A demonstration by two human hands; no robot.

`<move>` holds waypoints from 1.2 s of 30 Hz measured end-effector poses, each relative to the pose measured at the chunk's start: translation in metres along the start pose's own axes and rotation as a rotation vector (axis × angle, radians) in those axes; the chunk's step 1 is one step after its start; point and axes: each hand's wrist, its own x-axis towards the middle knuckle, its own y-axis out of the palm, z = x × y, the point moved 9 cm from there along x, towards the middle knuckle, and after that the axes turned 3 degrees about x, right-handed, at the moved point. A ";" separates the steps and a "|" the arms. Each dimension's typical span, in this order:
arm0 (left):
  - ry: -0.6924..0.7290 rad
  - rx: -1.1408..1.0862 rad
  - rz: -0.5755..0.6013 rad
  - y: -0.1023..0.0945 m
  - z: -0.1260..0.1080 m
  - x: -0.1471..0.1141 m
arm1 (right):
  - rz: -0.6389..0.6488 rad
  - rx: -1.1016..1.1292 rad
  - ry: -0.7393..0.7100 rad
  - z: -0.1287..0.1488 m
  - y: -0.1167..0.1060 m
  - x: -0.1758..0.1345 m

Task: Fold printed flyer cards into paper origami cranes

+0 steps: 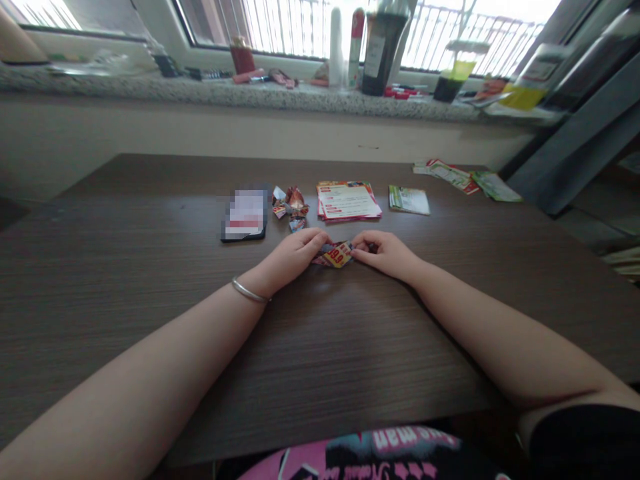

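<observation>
Between my two hands lies a small folded piece of printed paper (336, 255), yellow and red with large numerals, low over the dark wood table (320, 347). My left hand (300, 251) pinches its left end; a silver bangle sits on that wrist. At the paper's right end, my right hand (383, 252) grips it between thumb and fingers. Just beyond my left hand is a cluster of folded paper pieces (293, 203) in red, white and brown. A stack of printed leaflets (349, 201) rests behind the held paper.
A phone-like dark slab with a blurred face (246, 213) lies left of the folded pieces. To the right are a small green-white leaflet stack (409, 199) and scattered leaflets (453, 176). Bottles (383, 50) and clutter stand on the stone windowsill (300, 100).
</observation>
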 end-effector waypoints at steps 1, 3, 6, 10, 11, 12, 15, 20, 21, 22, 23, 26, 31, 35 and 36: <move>0.024 0.006 -0.002 0.000 -0.002 0.000 | -0.002 -0.008 -0.001 0.000 0.000 0.000; 0.070 0.031 0.007 0.001 -0.007 0.000 | -0.018 -0.051 -0.007 0.000 -0.002 0.001; 0.098 0.078 0.005 0.002 -0.009 0.000 | -0.029 -0.157 -0.008 0.004 -0.004 0.000; 0.111 0.094 -0.024 0.002 -0.007 -0.001 | -0.038 -0.232 0.009 0.005 -0.005 0.000; 0.134 0.110 -0.029 0.002 -0.008 -0.001 | -0.046 -0.246 0.005 0.005 -0.005 0.000; 0.166 0.138 -0.029 0.003 -0.010 -0.001 | -0.057 -0.265 -0.012 0.006 -0.006 0.000; 0.261 0.244 -0.005 0.009 -0.016 -0.003 | -0.085 -0.331 -0.107 0.012 -0.006 -0.001; 0.362 0.468 -0.002 0.016 -0.026 -0.008 | -0.035 -0.485 -0.160 0.016 0.000 -0.003; 0.373 0.521 -0.007 0.017 -0.028 -0.008 | -0.026 -0.537 -0.157 0.017 0.000 -0.003; 0.378 0.575 -0.010 0.018 -0.030 -0.009 | -0.019 -0.592 -0.154 0.020 0.001 -0.004; 0.377 0.630 -0.012 0.018 -0.032 -0.009 | -0.015 -0.648 -0.151 0.023 0.002 -0.005; 0.341 0.770 0.022 0.020 -0.035 -0.010 | 0.017 -0.809 -0.160 0.034 0.005 -0.009; 0.348 0.800 0.118 0.027 -0.040 -0.015 | 0.062 -0.911 -0.115 0.043 0.005 -0.013; 0.340 0.875 0.149 0.029 -0.042 -0.020 | 0.132 -0.921 -0.100 0.043 0.006 -0.015; 0.343 0.888 0.159 0.030 -0.043 -0.021 | 0.148 -0.926 -0.101 0.043 0.006 -0.016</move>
